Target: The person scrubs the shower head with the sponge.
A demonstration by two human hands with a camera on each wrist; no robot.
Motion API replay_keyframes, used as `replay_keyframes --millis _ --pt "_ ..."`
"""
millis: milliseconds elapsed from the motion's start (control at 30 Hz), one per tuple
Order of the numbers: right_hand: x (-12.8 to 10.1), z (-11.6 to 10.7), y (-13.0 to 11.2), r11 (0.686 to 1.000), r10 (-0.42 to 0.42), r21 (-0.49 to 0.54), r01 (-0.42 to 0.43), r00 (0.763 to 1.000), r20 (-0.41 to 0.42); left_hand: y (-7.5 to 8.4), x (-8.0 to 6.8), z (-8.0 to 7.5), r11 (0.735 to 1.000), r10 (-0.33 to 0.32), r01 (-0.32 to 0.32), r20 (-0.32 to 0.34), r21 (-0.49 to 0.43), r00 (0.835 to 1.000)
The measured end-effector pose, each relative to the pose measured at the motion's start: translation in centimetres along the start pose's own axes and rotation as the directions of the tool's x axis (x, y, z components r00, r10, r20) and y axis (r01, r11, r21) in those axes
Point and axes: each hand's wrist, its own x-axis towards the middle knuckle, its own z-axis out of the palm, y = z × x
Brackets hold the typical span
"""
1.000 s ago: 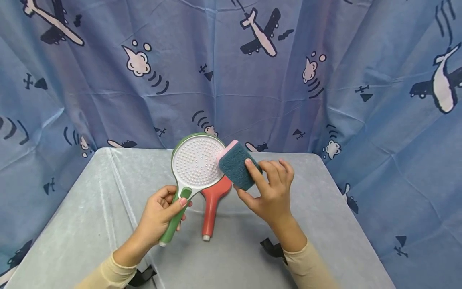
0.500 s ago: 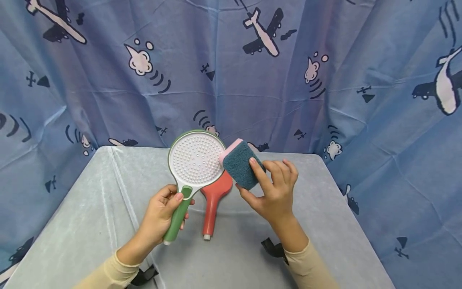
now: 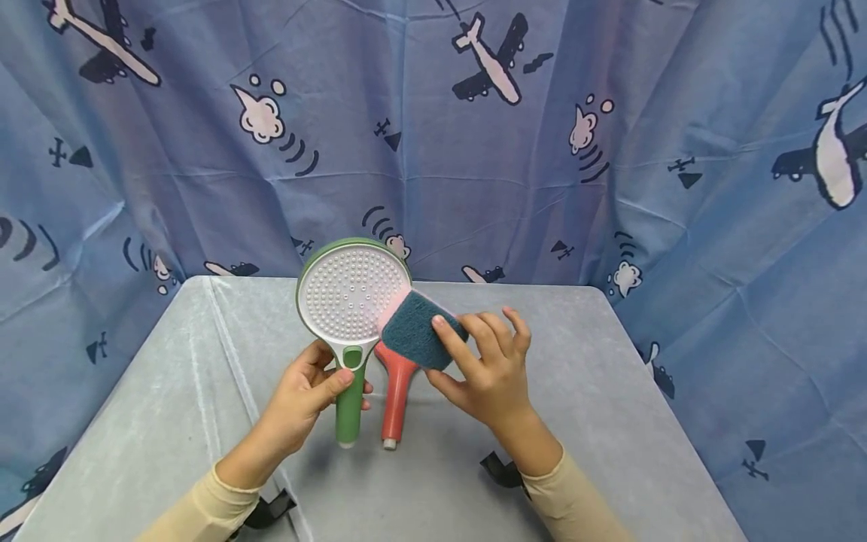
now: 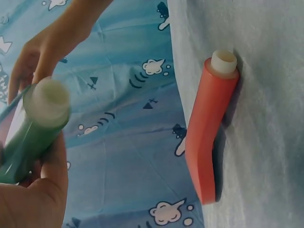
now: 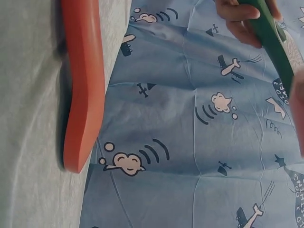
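1. From where I stand, the green-and-white shower head is up in the air above the grey counter, spray face toward the person, handle pointing down.
2. The left hand has its grip wrapped on the green handle, thumb in front, other fingers passing behind.
3. At the right hand the grip is narrow, thumb and forefinger pinching one sponge; its pink side sits at the lower right of the spray face, though I can't swear to contact.
4. I'd guess the shower head is light, stiff plastic, smooth and perhaps slippery when wet; the handle is the place to hold it. The sponge should be soft, easily pinched by its edges.
5. Counting: two shower heads, one held and one red shower head lying on the counter, partly hidden; one sponge; two hands.
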Motion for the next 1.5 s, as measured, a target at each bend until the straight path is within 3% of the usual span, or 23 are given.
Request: replay_keyframes --millis 133,433,700,933,1067,1233,1333,1500 --pt "0.1 0.0 -0.2 0.995 0.100 0.017 -0.100 0.994 -0.032 0.0 0.1 0.0 0.999 0.025 -0.027 0.049 0.032 0.998" --pt "-0.2 0.5 -1.7 0.989 0.119 0.084 -0.121 0.992 0.031 0.8 -0.4 -0.5 0.986 0.055 -0.048 -0.038 0.159 0.998" --pt "-0.6 0.7 -2.9 0.991 0.068 0.113 -0.071 0.997 0.035 1.5 -0.9 -0.2 0.958 -0.005 0.032 -0.096 0.284 0.995" --pt "-0.6 0.7 -3.0 0.990 0.070 0.113 -0.079 0.994 0.081 1.4 -0.6 -0.2 0.959 -0.060 0.086 -0.104 0.271 0.993" --pt "-0.6 0.6 -3.0 0.989 0.071 0.120 -0.087 0.988 0.135 1.6 -0.4 -0.5 0.977 -0.080 0.099 -0.109 0.190 0.991" --pt "-0.5 0.5 -2.9 0.986 0.082 0.126 -0.111 0.974 0.211 2.0 -0.3 -1.0 0.989 -0.114 0.119 -0.061 0.092 0.992" --pt "-0.5 0.5 -2.8 0.986 0.079 0.124 -0.111 0.967 0.242 2.2 -0.1 -1.3 0.977 -0.142 0.152 -0.070 0.151 0.987" --pt "-0.4 0.7 -2.9 0.990 0.050 0.117 -0.082 0.965 0.258 2.5 0.0 -1.4 0.930 -0.198 0.234 -0.151 0.284 0.968"
